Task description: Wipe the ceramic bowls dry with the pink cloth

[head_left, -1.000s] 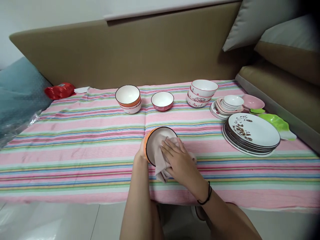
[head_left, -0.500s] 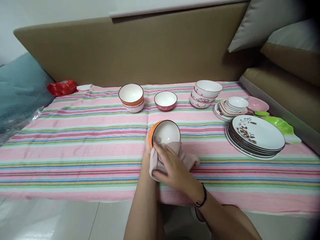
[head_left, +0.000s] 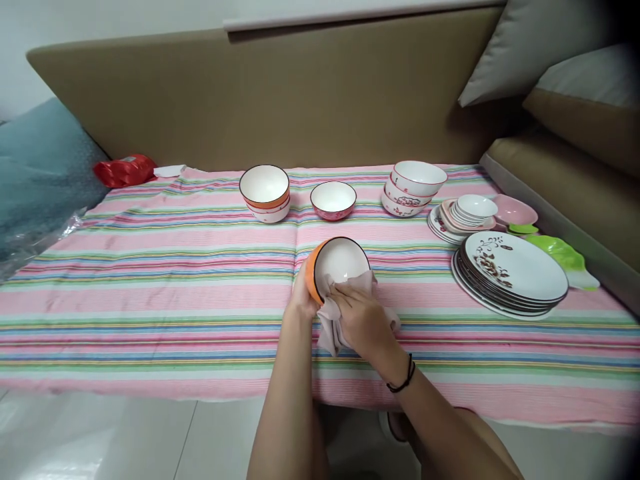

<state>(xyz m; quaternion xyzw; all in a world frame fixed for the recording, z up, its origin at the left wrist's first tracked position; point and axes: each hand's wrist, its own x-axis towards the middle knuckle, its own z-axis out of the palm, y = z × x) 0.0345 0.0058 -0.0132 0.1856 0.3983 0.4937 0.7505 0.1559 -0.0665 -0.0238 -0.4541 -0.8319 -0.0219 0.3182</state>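
Observation:
An orange bowl (head_left: 345, 257) with a white inside and a dark rim is tilted toward me above the striped cloth. My left hand (head_left: 303, 291) grips it from the left and beneath, most of its fingers hidden behind the bowl. With my right hand (head_left: 364, 321) I press a pale pink cloth (head_left: 331, 327) against the bowl's inner wall, the cloth's folds hanging below the rim. Beyond them stand a small red-patterned bowl (head_left: 333, 199) and, to its left, a stack of bowls (head_left: 265, 190) with an orange one on top.
A striped tablecloth (head_left: 150, 287) covers the surface. At right are stacked patterned bowls (head_left: 415, 183), small dishes (head_left: 473, 208), a pile of brown-flowered plates (head_left: 520, 267) and a green leaf-shaped dish (head_left: 560, 257). A red plastic bundle (head_left: 125, 171) lies far left, near a blue cushion (head_left: 43, 160).
The orange bowl has shifted slightly right and turned in my left hand. My right hand has moved right, its fingers now further inside the bowl with the cloth.

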